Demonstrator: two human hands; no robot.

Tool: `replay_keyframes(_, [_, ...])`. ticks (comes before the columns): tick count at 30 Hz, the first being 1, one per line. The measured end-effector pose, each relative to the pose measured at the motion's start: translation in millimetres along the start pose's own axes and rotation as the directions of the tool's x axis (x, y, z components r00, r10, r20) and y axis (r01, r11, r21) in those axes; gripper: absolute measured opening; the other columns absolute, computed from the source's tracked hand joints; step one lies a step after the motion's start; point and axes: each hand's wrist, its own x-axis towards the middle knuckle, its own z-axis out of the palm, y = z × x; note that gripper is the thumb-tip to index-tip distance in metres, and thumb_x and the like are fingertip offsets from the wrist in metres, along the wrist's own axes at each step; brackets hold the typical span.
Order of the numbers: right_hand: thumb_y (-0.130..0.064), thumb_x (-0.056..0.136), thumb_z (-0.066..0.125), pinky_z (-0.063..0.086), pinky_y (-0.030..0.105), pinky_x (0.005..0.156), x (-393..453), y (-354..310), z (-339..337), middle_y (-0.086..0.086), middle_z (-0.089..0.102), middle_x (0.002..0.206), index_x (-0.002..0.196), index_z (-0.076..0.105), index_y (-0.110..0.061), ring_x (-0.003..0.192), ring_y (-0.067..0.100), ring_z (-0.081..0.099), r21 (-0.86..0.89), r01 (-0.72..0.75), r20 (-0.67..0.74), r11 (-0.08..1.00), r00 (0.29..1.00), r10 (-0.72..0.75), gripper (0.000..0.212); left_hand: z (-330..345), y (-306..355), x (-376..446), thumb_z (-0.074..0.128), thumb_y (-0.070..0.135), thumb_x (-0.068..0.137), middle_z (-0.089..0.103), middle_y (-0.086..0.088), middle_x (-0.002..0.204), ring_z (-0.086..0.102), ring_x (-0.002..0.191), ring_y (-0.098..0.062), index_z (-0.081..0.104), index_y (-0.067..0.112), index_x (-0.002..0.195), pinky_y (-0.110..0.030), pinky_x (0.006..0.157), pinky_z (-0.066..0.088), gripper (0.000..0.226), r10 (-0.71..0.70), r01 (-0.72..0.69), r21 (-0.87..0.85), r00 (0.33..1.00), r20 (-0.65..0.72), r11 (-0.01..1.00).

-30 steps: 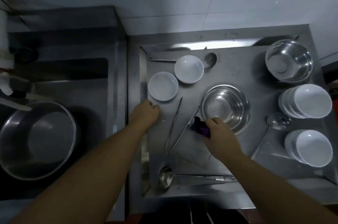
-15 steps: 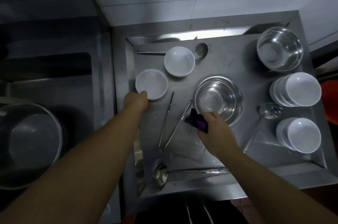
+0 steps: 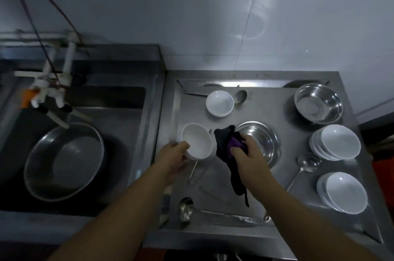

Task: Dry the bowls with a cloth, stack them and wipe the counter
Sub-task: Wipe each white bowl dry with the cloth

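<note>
My left hand point(image 3: 173, 157) grips a small white bowl point(image 3: 197, 140) by its near rim and holds it tilted above the steel counter point(image 3: 268, 109). Right beside the bowl, my right hand point(image 3: 248, 155) is closed on a dark purple cloth point(image 3: 227, 150), whose tail hangs down below the hand. A second white bowl point(image 3: 219, 103) rests on the counter farther back. Two stacks of white bowls point(image 3: 339, 142) point(image 3: 344, 192) stand at the right edge. One steel bowl point(image 3: 262, 141) lies partly behind my right hand, another steel bowl point(image 3: 318, 105) sits at the back right.
Metal tongs point(image 3: 197, 173) lie under the lifted bowl. A ladle point(image 3: 217, 214) lies along the counter's front, a spoon point(image 3: 303, 165) at the right, another ladle point(image 3: 239, 96) at the back. On the left, the sink point(image 3: 119, 98) holds a large steel basin point(image 3: 66, 162) under a tap point(image 3: 51, 98).
My left hand has taken the near white bowl and lifted it off the counter. My right hand has raised the cloth up beside the bowl, and the cloth now hangs open.
</note>
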Motion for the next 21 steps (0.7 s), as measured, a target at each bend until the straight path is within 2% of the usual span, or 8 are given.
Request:
replay_keyframes(1, [-0.035,0.087,0.06,0.049,0.021,0.069,-4.7,-9.9,-3.7,-0.03,0.066,0.096,0.106,0.059,-0.052,0.084,-0.005,0.064,-0.028,0.075,0.004,0.997,0.997,-0.075,0.026,4.5,-0.9,-16.4,0.067,0.019,0.094,0.072,-0.018,0.117,0.07,0.105,-0.034,0.067,0.011,0.113,-0.046,0.088,0.059,0.02,-0.007,0.008,-0.058,1.0,0.027,0.998])
replay_keyframes(4, [-0.039,0.089,0.067,0.048,0.008,0.076,-20.1,-37.1,-16.5,-0.025,0.067,0.104,0.119,0.059,-0.049,0.099,-0.006,0.062,-0.139,0.299,0.057,0.944,0.954,-0.294,0.033,22.1,0.5,-69.4,0.065,0.013,0.096,0.073,-0.022,0.119,0.07,0.111,-0.037,0.069,0.001,0.118,-0.046,0.091,0.06,0.025,0.036,-0.011,-0.203,0.992,0.12,0.979])
replay_keyframes(7, [-0.045,0.086,0.064,0.045,0.004,0.089,-35.6,-59.4,-30.9,-0.028,0.062,0.121,0.129,0.057,-0.046,0.111,-0.008,0.059,-0.224,0.494,0.122,0.84,0.87,-0.478,0.044,40.3,5.4,-122.0,0.067,0.016,0.096,0.075,-0.02,0.121,0.075,0.109,-0.033,0.075,0.002,0.123,-0.044,0.089,0.063,0.032,0.17,-0.08,-0.309,0.946,0.275,0.948])
replay_keyframes(9, [-0.039,0.087,0.064,0.043,0.003,0.093,-47.4,-68.4,-41.6,-0.033,0.057,0.123,0.13,0.057,-0.044,0.115,-0.007,0.059,-0.254,0.57,0.141,0.781,0.821,-0.554,0.043,49.5,7.0,-149.5,0.066,0.017,0.095,0.07,-0.025,0.129,0.072,0.113,-0.037,0.066,-0.002,0.133,-0.045,0.092,0.061,0.042,0.256,-0.132,-0.358,0.91,0.326,0.924])
replay_keyframes(12, [-0.035,0.087,0.061,0.042,0.003,0.093,-63.5,-77.6,-54.7,-0.045,0.056,0.12,0.132,0.055,-0.047,0.116,-0.009,0.058,-0.217,0.615,0.12,0.758,0.788,-0.604,0.046,56.4,11.0,-175.6,0.059,0.018,0.102,0.062,-0.03,0.14,0.06,0.13,-0.047,0.049,-0.004,0.146,-0.05,0.102,0.056,0.051,0.355,-0.218,-0.379,0.871,0.341,0.899])
replay_keyframes(14, [-0.039,0.087,0.058,0.043,0.002,0.089,-75.4,-84.5,-60.7,-0.047,0.059,0.117,0.13,0.052,-0.053,0.112,-0.012,0.06,-0.162,0.613,0.089,0.773,0.789,-0.607,0.046,56.9,13.4,-190.4,0.056,0.032,0.103,0.063,-0.026,0.141,0.06,0.132,-0.042,0.054,0.002,0.146,-0.046,0.104,0.053,0.052,0.391,-0.274,-0.337,0.85,0.353,0.901])
replay_keyframes(17, [-0.046,0.087,0.058,0.047,0.005,0.087,-90.5,-91.6,-66.8,-0.035,0.066,0.117,0.136,0.054,-0.052,0.109,-0.007,0.064,-0.115,0.599,0.068,0.792,0.801,-0.595,0.05,53.2,15.3,-205.7,0.058,0.051,0.099,0.063,-0.022,0.143,0.059,0.13,-0.037,0.063,0.011,0.142,-0.048,0.109,0.047,0.059,0.431,-0.336,-0.288,0.813,0.392,0.897])
replay_keyframes(21, [-0.041,0.09,0.058,0.053,0.014,0.075,-102.6,-103.4,-68.8,-0.018,0.075,0.103,0.131,0.065,-0.044,0.095,0.003,0.071,-0.038,0.583,0.087,0.812,0.811,-0.579,0.042,50.7,22.6,-217.1,0.071,0.072,0.082,0.062,-0.016,0.147,0.055,0.14,-0.036,0.058,0.018,0.148,-0.05,0.119,0.04,0.086,0.456,-0.369,-0.269,0.754,0.473,0.89])
